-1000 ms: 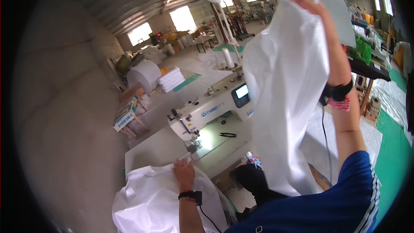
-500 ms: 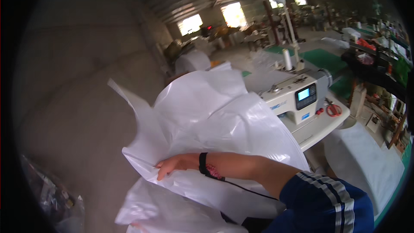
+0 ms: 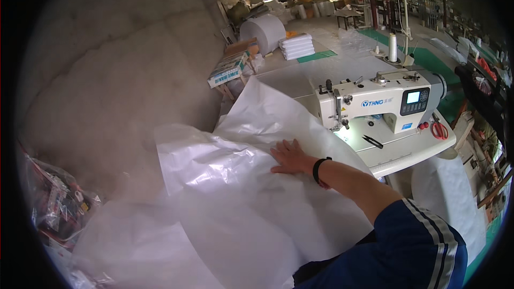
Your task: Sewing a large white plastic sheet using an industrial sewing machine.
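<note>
A large glossy white plastic sheet (image 3: 243,203) spreads across the lower middle of the view, creased and shiny, with a raised corner at the far side. My right hand (image 3: 289,156) lies palm down on it, fingers spread and holding nothing. A dark band circles that wrist. My left hand does not show. Just right of the sheet stands a white sewing machine (image 3: 369,101) with a lit needle area. Black thread snips (image 3: 372,142) lie on its bed, and red-handled scissors (image 3: 439,128) rest at the bed's right end.
A wall rises on the left. A clear bag of mixed items (image 3: 59,198) sits at lower left. Behind the sheet are a cardboard box (image 3: 229,69), a large white roll (image 3: 263,33) and stacked folded white sheets (image 3: 296,46). A thread cone (image 3: 393,48) stands behind the machine.
My right hand has gone from gripping the sheet's edge to lying flat on it, farther right. The sheet has dropped from a billow and spread out, uncovering the machine's needle end. The view has shifted.
</note>
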Action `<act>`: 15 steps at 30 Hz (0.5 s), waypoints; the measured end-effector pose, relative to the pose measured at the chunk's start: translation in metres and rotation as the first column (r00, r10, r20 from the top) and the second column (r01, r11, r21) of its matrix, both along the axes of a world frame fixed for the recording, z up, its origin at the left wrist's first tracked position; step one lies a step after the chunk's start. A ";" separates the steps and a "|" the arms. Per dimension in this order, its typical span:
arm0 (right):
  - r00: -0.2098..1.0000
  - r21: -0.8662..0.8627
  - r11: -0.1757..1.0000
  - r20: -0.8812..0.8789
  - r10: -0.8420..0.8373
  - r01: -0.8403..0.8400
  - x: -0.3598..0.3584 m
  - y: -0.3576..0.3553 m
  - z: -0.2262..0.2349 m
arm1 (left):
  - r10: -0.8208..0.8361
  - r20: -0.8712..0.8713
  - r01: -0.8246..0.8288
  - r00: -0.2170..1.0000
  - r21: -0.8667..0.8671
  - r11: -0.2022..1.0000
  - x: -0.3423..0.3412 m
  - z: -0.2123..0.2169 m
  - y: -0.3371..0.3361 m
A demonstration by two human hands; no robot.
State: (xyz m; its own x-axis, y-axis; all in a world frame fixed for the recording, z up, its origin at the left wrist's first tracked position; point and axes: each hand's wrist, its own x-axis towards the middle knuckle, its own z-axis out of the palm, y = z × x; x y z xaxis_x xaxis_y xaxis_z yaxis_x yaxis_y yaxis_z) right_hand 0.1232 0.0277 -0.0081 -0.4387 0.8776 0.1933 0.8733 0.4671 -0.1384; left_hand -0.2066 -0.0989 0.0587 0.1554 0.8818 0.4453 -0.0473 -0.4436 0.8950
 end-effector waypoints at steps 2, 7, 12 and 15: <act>0.963 -0.107 0.957 0.017 -0.268 0.268 -0.012 -0.010 -0.009 | -0.086 0.010 0.086 0.996 0.009 0.996 0.014 0.024 0.003; 0.983 -0.547 0.828 -0.044 -0.181 0.128 -0.069 -0.018 0.036 | -0.337 0.000 0.336 0.942 0.064 0.940 0.062 0.100 0.028; 0.979 -0.254 0.946 0.017 -0.203 0.200 -0.009 -0.065 0.014 | -0.518 -0.005 0.516 0.855 0.092 0.851 0.092 0.154 0.045; 0.999 -0.022 1.000 0.035 0.012 -0.011 0.012 -0.096 -0.018 | -0.647 -0.003 0.644 0.762 0.106 0.758 0.127 0.178 0.065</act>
